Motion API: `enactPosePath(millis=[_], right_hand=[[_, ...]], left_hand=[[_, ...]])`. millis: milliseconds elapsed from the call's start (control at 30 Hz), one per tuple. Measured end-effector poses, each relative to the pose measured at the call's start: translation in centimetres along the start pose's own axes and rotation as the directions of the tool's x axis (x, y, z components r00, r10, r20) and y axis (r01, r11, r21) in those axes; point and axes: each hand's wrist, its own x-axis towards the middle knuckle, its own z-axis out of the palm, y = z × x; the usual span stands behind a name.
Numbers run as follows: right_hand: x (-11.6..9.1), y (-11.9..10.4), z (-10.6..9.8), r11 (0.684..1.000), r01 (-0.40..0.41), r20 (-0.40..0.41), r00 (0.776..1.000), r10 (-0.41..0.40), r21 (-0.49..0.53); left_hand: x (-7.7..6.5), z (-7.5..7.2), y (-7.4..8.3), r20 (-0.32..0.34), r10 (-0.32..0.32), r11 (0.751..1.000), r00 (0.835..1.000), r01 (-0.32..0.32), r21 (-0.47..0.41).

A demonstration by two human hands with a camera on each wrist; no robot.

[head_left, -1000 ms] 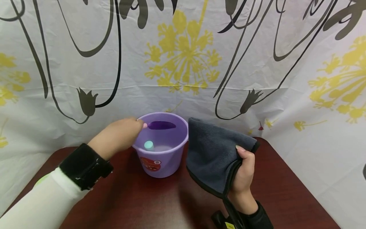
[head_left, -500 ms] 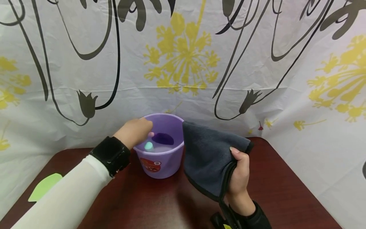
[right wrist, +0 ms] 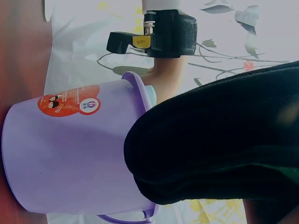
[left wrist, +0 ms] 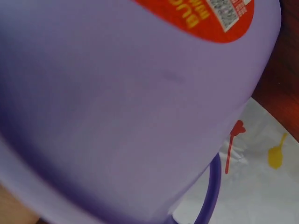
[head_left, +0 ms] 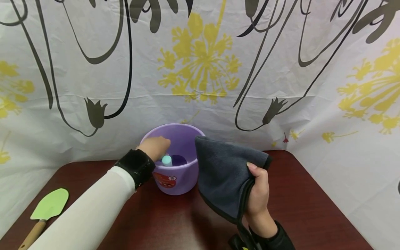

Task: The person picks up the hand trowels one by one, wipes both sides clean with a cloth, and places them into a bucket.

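Note:
My left hand (head_left: 154,147) reaches over the near-left rim into a purple bucket (head_left: 177,182). Its curled fingers hold the pink end of a dark purple, flat-bladed tool (head_left: 178,160), which points down inside; the grip itself is mostly hidden. Beside it in the bucket stands something with a mint-green round top (head_left: 167,160). My right hand (head_left: 258,191) grips a folded dark grey cloth (head_left: 223,177) with black edging, raised in front of the bucket's right side. In the right wrist view the cloth (right wrist: 210,140) covers part of the bucket (right wrist: 84,158).
A green spatula (head_left: 51,203) with a wooden handle lies on the dark red table (head_left: 162,222), left of my left forearm. A white patterned curtain (head_left: 200,69) hangs right behind the table. The bucket's purple handle (left wrist: 215,186) shows in the left wrist view.
My left hand has moved right and down into the bucket, lowering the purple tool. The forearm's shift has uncovered the green spatula. My right hand and the cloth have drifted slightly left and down.

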Motion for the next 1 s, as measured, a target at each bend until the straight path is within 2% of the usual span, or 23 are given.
enactPosePath(millis=[67, 133, 300, 433, 667, 833, 1000], right_hand=[[0.0, 0.0, 0.0, 1.000, 0.008, 0.013, 1.000, -0.008, -0.002], [0.1, 0.0, 0.1, 1.000, 0.004, 0.006, 1.000, -0.004, -0.011], [0.0, 0.0, 0.3, 0.999, -0.037, -0.057, 0.998, 0.035, -0.028], [-0.1, 0.0, 0.4, 0.998, -0.050, -0.070, 0.996, 0.048, -0.028], [0.0, 0.2, 0.4, 1.000, 0.011, 0.025, 1.000, -0.010, -0.011], [0.0, 0.2, 0.5, 1.000, 0.009, 0.019, 1.000, -0.009, -0.010], [0.0, 0.1, 0.3, 1.000, 0.013, 0.031, 0.999, -0.013, -0.017]], left_hand=[[0.0, 0.1, 0.1, 0.012, -0.011, 1.000, 1.000, 0.011, -0.002], [0.0, 0.2, 0.1, -0.003, -0.017, 1.000, 1.000, 0.017, 0.010], [0.1, 0.3, 0.1, -0.053, -0.044, 0.999, 0.998, 0.045, 0.027], [0.3, 0.6, 0.1, -0.049, -0.050, 0.998, 0.998, 0.051, 0.024], [0.6, 1.6, 0.3, -0.032, -0.048, 0.997, 0.998, 0.050, 0.064], [0.6, 1.7, -0.1, -0.047, -0.014, 0.999, 0.999, 0.015, 0.029], [1.1, 1.4, -0.6, -0.002, -0.022, 1.000, 1.000, 0.022, -0.015]])
